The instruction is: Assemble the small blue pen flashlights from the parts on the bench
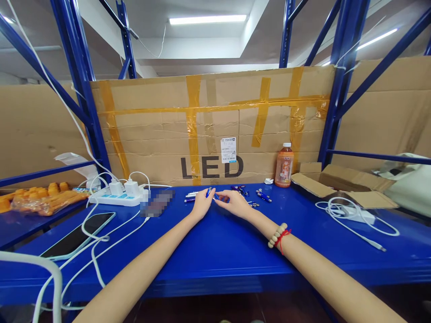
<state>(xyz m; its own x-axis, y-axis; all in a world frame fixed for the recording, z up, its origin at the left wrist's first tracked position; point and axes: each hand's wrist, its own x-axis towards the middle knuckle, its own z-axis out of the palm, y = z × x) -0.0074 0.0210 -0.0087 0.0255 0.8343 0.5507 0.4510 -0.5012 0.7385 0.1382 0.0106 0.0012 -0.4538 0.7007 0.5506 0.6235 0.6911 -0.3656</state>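
Near the middle of the blue tabletop, my left hand (201, 205) is closed around a slim blue pen-like piece (208, 192), its tip pointing up. Close against it, my right hand (235, 202) pinches a small blue piece (216, 196) between thumb and forefinger; its exact kind is too small to tell. Several slim silver and blue pen-like sticks (190, 200) lie side by side just left of my left hand. Beyond my right hand is a loose pile of small dark-blue parts (239, 189). Farther right lie blue pieces with silver ends (263, 196).
A white power strip (116, 197) with plugs, a phone (81, 235) and white cables occupy the left. At back right stands an orange drink bottle (284, 165) beside an open cardboard box (340, 179). A coiled white cable (357, 215) lies before it. Cardboard (161, 134) walls the back.
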